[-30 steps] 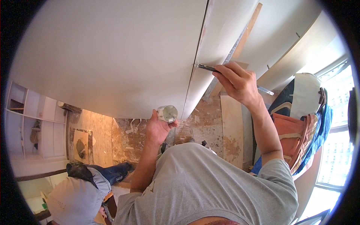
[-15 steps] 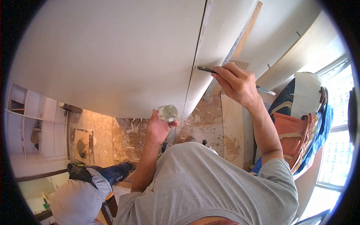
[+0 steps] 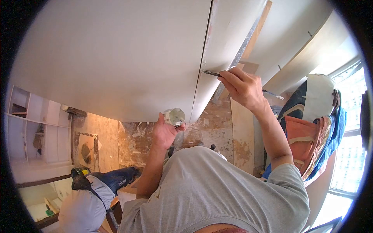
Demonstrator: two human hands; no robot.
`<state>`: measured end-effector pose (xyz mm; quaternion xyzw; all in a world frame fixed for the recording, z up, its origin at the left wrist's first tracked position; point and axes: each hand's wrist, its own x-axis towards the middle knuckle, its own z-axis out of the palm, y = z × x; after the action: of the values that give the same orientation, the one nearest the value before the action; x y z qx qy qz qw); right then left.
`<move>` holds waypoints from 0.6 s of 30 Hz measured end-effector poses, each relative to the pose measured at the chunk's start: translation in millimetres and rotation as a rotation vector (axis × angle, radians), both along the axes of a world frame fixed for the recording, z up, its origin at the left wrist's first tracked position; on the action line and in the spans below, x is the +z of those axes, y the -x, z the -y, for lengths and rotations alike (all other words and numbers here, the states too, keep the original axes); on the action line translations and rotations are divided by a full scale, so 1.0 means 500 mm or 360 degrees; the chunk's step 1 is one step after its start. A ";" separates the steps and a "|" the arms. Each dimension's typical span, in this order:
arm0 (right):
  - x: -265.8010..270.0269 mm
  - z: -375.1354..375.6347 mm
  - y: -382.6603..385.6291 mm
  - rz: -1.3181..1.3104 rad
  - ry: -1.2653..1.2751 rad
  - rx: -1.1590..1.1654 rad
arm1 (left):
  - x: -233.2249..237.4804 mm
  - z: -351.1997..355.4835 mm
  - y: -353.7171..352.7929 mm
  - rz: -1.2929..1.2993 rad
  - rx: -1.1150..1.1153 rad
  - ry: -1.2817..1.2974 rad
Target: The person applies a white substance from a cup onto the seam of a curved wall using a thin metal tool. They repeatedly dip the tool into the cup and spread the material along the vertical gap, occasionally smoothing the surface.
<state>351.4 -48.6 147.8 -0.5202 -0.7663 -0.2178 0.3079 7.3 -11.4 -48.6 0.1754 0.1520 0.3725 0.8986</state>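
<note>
Below the large pale panel (image 3: 128, 58), my left hand (image 3: 165, 134) is wrapped round a small round container (image 3: 174, 117), whose open top shows a pale content. My right hand (image 3: 244, 85) pinches a thin dark tool (image 3: 211, 73). The tool's tip touches or almost touches the panel beside the long dark seam (image 3: 201, 62), where a small rough mark shows. Its handle end is hidden inside the fingers.
At the lower left is another person in pale clothing (image 3: 83, 206). White shelving (image 3: 35, 120) stands at the left. Orange and blue fabrics (image 3: 307, 136) hang at the right, by a bright window (image 3: 347, 163). The floor (image 3: 211, 126) is stained, with a board (image 3: 241, 136) on it.
My right hand has shifted very slightly left with the tool, whose tip stays by the seam. My left hand and the container barely differ. The other person at lower left has moved a little right.
</note>
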 end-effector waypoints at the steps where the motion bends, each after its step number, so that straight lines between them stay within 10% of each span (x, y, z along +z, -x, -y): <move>1: -0.001 0.001 0.004 -0.0012 -0.0015 -0.0001 | 0.004 0.001 0.000 0.0000 0.0001 -0.0017; 18: -0.003 -0.004 0.005 -0.0123 -0.0041 -0.0016 | 0.017 0.015 0.000 -0.0100 0.0032 -0.0058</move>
<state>348.8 -46.5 146.3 -0.5282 -0.7483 -0.2089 0.3427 7.1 -18.9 -40.3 0.2018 0.1749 0.3786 0.8862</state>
